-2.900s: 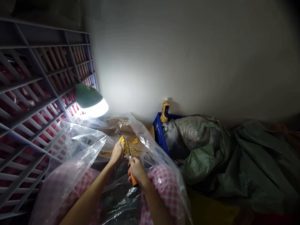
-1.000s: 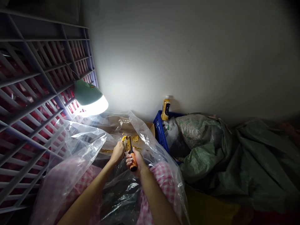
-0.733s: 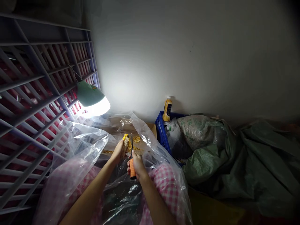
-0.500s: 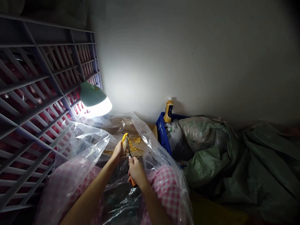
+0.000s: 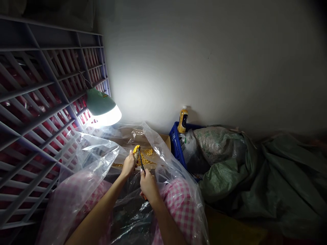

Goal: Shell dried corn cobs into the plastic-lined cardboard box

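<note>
My left hand is closed around a corn cob, its yellow kernels showing toward the tip and a paler stripped patch lower down. In my right hand is a screwdriver-like tool with a dark shaft; most of its orange handle is hidden by my fingers. The shaft's tip touches the cob near its upper end. Loose corn kernels lie below in a cardboard box lined with a clear plastic sheet, which also drapes over my knees.
A lit green lamp hangs from a slatted plastic crate on the left. Right of the box, a blue basket holds bags, with a yellow bottle at its rim. A green tarp lies farther right.
The cob has turned and tilted in my left hand, showing less of its stripped side. My right hand has shifted slightly with the tool, its orange handle now more hidden.
</note>
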Demonstrator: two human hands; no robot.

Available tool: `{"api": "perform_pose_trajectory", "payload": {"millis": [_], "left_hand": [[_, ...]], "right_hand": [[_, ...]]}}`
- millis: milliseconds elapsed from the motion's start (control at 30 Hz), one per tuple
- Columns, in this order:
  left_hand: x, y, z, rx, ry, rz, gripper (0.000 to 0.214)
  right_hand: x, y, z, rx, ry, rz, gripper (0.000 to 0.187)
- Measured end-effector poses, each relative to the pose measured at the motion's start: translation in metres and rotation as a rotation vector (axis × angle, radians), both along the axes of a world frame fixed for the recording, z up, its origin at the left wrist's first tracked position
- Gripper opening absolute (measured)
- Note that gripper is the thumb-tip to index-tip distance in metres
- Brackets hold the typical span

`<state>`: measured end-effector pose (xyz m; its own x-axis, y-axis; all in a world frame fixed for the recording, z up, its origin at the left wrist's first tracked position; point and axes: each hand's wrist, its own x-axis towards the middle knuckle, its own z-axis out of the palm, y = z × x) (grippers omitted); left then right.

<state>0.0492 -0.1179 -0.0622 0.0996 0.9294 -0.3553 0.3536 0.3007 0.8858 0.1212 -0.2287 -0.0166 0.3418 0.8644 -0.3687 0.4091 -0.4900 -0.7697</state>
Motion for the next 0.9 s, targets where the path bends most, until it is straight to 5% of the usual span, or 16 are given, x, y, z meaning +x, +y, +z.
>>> {"api": "perform_pose_trajectory", "payload": {"millis": [500, 900], "left_hand": [[0.000, -0.001, -0.002, 0.151, 0.177, -0.054, 0.055], [-0.010, -0.012, -0.014, 0.060, 0.470, -0.162, 0.055]], "right_hand": [[-0.001, 0.003, -0.003, -0.041, 0.027, -0.015, 0.023], [-0.006, 0.014, -0.029, -0.229, 0.500, -0.104, 0.031]]}}
